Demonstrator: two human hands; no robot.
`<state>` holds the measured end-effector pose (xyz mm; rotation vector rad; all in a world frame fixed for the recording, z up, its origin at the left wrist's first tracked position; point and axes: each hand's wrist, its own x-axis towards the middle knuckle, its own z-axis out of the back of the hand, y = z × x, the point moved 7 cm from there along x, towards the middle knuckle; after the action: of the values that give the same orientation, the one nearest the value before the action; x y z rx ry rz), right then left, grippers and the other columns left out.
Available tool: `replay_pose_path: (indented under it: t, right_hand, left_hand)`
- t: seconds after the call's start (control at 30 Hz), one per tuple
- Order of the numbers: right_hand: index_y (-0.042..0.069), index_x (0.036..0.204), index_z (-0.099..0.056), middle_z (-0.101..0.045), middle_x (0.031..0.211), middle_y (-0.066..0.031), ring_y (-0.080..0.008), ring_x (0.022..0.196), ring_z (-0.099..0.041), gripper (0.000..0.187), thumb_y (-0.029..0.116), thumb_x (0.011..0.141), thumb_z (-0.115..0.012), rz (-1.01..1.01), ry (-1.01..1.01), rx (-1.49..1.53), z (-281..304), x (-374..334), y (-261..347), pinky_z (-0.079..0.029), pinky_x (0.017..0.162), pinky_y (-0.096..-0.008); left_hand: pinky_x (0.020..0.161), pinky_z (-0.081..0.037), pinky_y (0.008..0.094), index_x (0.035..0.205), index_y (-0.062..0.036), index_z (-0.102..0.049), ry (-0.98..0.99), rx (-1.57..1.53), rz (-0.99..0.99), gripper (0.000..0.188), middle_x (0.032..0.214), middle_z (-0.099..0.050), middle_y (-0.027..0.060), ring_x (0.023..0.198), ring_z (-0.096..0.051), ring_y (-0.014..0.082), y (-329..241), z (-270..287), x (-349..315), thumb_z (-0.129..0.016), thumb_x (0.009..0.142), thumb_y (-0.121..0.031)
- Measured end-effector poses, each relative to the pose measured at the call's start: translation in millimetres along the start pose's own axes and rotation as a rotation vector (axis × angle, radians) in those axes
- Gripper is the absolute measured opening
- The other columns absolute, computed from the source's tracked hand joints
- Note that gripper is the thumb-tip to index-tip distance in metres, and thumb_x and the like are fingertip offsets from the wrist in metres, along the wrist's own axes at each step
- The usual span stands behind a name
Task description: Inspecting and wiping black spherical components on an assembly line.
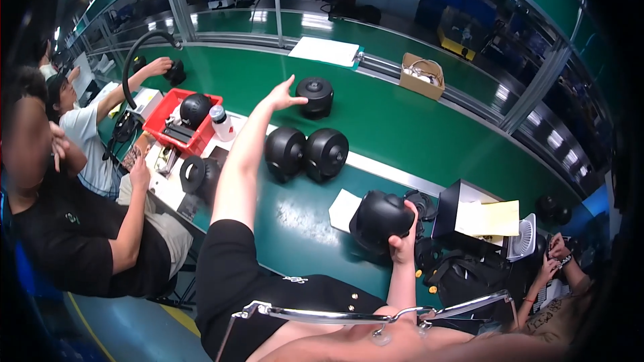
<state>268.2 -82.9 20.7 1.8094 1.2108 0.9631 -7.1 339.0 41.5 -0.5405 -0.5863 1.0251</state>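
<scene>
My left hand (284,95) reaches out over the green belt, its fingers spread and its thumb at the left side of a black rounded housing (315,96). I cannot tell whether the thumb touches it. My right hand (404,233) is wrapped round the right side of a larger-looking black rounded housing (380,221), held above the near worktop. Two more black round housings, a left one (285,154) and a right one (327,153), stand side by side at the far edge of the worktop, between my arms. A white sheet (343,209) lies partly behind the held housing.
To the left are a red bin (176,135) with black parts, a bottle (222,124) and a black ring-topped housing (199,177). Co-workers sit at both sides. At right stand a box with yellow paper (488,218) and a black bag (463,281). Beyond are a clipboard (325,51) and cardboard box (421,79).
</scene>
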Motion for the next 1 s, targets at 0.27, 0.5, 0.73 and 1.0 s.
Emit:
replay_pose_path:
  t: [0.27, 0.5, 0.73, 1.0]
  right_hand:
    - [0.011, 0.134, -0.026, -0.047, 0.123, -0.0106, -0.0266, 0.113, -0.050, 0.110, 0.031, 0.047, -0.090, -0.020, -0.020, 0.021, 6, 4, -10, -0.040, 0.098, -0.0382]
    - [0.010, 0.135, -0.027, -0.045, 0.124, -0.0095, -0.0259, 0.115, -0.048, 0.111, 0.035, 0.047, -0.090, 0.003, -0.060, 0.026, 8, 5, -8, -0.039, 0.099, -0.0377]
    - [0.010, 0.135, -0.027, -0.044, 0.125, -0.0087, -0.0259, 0.116, -0.047, 0.111, 0.038, 0.048, -0.089, 0.034, -0.023, 0.041, -2, 0, 1, -0.038, 0.100, -0.0375]
    - [0.010, 0.137, -0.029, -0.043, 0.131, -0.0099, -0.0301, 0.120, -0.046, 0.093, 0.040, 0.065, -0.080, -0.079, -0.149, 0.307, 22, -6, -29, -0.039, 0.101, -0.0444]
  left_hand:
    - [0.079, -0.052, 0.0277, 0.142, -0.0145, -0.032, 0.053, -0.643, 0.105, 0.081, 0.133, -0.048, 0.0087, 0.099, -0.057, 0.0133, 44, -16, -5, -0.076, 0.073, -0.009]
    - [0.081, -0.051, 0.0262, 0.142, -0.0162, -0.031, 0.069, -0.707, 0.125, 0.080, 0.140, -0.040, 0.0057, 0.110, -0.051, 0.0124, 46, -2, -9, -0.072, 0.075, 0.000]
    - [0.080, -0.052, 0.0320, 0.118, -0.0081, -0.060, -0.057, 0.264, 0.121, 0.045, 0.099, -0.067, 0.0136, 0.092, -0.066, 0.0206, 57, 33, -25, -0.065, 0.073, -0.001]
    - [0.065, -0.051, 0.0332, 0.114, -0.0094, -0.060, -0.601, -0.065, -0.131, 0.029, 0.081, -0.066, 0.0157, 0.072, -0.066, 0.0260, -95, 84, -74, -0.049, 0.088, -0.011]
